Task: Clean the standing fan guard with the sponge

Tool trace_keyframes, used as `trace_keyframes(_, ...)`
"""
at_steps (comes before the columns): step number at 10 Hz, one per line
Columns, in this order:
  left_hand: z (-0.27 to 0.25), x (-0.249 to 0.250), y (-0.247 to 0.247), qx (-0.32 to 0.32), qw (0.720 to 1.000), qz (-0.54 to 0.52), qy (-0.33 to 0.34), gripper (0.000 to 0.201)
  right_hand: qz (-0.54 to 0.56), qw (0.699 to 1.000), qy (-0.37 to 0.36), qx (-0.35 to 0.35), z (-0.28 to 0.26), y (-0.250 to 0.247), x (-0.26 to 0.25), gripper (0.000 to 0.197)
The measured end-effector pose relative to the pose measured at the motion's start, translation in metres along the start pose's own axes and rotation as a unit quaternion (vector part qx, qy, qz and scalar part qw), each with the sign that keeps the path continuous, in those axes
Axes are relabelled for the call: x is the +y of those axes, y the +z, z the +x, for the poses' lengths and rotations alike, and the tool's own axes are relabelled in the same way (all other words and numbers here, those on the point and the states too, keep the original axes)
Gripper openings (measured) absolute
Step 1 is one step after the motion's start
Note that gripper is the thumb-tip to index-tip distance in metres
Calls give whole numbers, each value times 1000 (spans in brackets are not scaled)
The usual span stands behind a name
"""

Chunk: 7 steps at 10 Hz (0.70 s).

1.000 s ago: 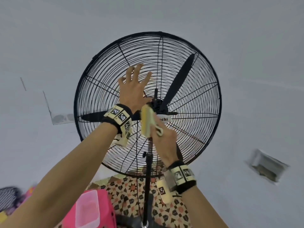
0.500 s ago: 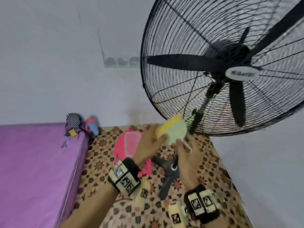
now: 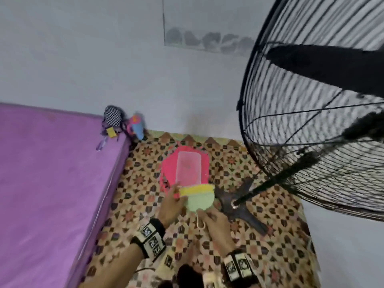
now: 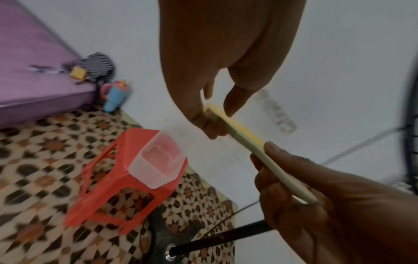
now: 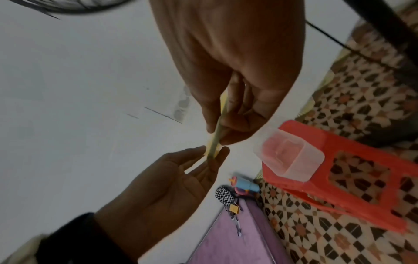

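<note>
**Sponge held between both hands, beside the fan**

Head view: the left hand (image 3: 172,203) and right hand (image 3: 218,222) hold a flat sponge (image 3: 198,197) (yellow band on its far edge, pale green below) low over the patterned floor mat (image 3: 280,256). Just beyond it a red stool (image 3: 166,173) carries a clear tub (image 3: 188,167). The fan guard (image 3: 301,121) fills the right side, apart from the sponge. A purple bed (image 3: 52,183) lies left.

Left wrist view: the left grip is clamped on the sponge's (image 4: 248,142) far end, thumb and fingers pinching it; the right hand (image 4: 328,205) holds the near end.

Right wrist view: the right grip (image 5: 230,100) is clamped edge-on round the sponge (image 5: 214,139); the left hand's fingertips (image 5: 221,153) pinch its other end.
</note>
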<state>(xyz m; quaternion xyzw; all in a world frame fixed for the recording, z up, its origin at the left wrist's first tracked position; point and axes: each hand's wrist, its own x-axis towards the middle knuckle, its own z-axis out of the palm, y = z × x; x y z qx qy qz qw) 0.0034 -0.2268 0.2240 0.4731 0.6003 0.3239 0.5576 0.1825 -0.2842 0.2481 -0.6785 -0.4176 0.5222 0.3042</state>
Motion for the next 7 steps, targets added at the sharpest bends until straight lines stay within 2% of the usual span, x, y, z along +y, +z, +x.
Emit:
trace_keyframes(1, 49, -11, -6, 46, 996, -63, -40, 33, -6, 1000, 20, -8, 65, 20, -8, 45)
trace_keyframes(2, 102, -28, -13, 48, 996, -50, -56, 54, -24, 999, 41, -13, 129, 36, -14, 34)
trace_keyframes(3, 156, -45, -17, 9, 998, 28, -56, 34, -4, 995, 98, -19, 188, 52, -1, 16)
trace_keyframes(4, 213, -71, -17, -26, 991, 133, -20, 41, -24, 992, 121, -4, 253, 70, 31, 19)
trace_keyframes(5, 258, -105, -13, -69, 975, 212, -16, 50, -85, 986, 141, 4, 310, 88, 61, 22)
trace_keyframes(6, 288, -135, -11, -98, 952, 289, 4, 51, -157, 977, 145, 7, 346, 107, 82, 29)
trace_keyframes(7, 296, -158, -15, -126, 937, 323, 45, 55, -214, 966, 145, 13, 368, 124, 99, 33)
